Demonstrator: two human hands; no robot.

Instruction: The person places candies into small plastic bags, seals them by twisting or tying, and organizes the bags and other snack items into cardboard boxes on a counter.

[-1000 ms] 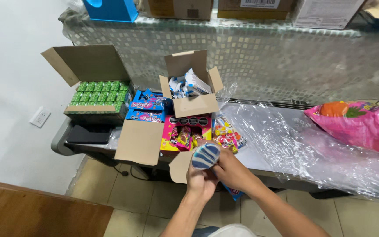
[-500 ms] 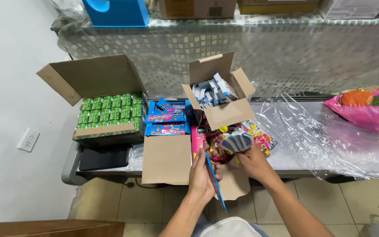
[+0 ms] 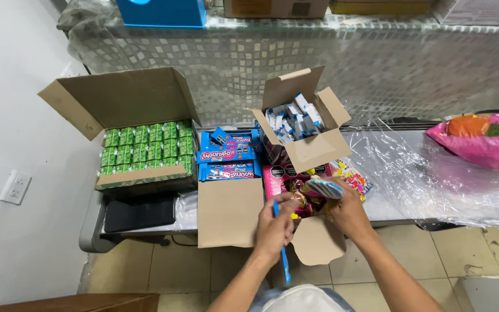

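Mid-unpack at desk [image 3: 388, 209] edge: left hand [image 3: 272, 226] grip clamped on blue cutter [image 3: 282, 254], right hand [image 3: 347, 211] grip on striped packet [image 3: 323, 187] over pink candy box [image 3: 295, 188]. Next prob. needs steady lift w/o spilling.

Beyond my fingers [image 3: 284, 203] I saw a pink sweets box [image 3: 287, 176], blue packets [image 3: 228, 156] and green cartons [image 3: 145, 149] leftward, and a pink bag [image 3: 480, 144] far right.
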